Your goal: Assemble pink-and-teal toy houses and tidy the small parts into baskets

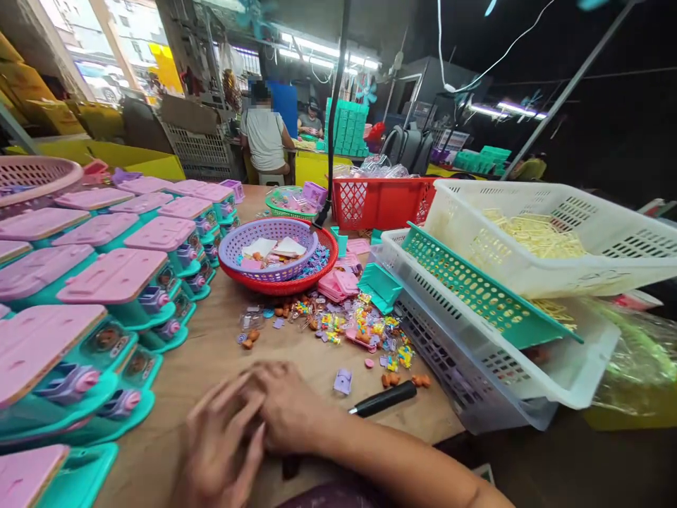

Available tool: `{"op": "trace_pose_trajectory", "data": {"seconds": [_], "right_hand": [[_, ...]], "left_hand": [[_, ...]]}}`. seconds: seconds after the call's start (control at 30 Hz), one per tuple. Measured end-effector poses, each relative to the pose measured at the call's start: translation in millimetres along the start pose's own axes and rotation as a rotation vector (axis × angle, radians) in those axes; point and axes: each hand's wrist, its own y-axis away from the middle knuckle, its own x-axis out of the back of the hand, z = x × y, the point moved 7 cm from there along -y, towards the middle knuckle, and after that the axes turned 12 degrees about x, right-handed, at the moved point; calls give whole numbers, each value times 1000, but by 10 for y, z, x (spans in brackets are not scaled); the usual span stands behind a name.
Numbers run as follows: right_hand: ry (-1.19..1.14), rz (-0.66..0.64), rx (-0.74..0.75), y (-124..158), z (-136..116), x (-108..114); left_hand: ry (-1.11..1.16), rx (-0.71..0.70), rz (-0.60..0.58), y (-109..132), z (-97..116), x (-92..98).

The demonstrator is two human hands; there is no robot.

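Left hand and right hand overlap low over the tabletop, fingers bent; whether they grip anything, I cannot tell. Just beyond the right forearm, a black-handled tool lies slantwise, its metal end pointing left and nearer, its handle right and away. Near it, a small purple piece points roughly away. Farther sits a purple basket inside a red one.

A brown tabletop carries pink-topped toys, a round red basket and small parts.
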Motion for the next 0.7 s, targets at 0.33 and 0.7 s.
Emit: {"op": "trace_pose_trajectory", "data": {"seconds": [0.33,0.7], "right_hand": [[492,384,-779,1288,1200,1317],[589,273,-681,1436,1249,1096]], "left_hand": [[-145,-204,-235,-1641,677,-1284],[-345,-95,-301,-1880,923,-1955]]}}
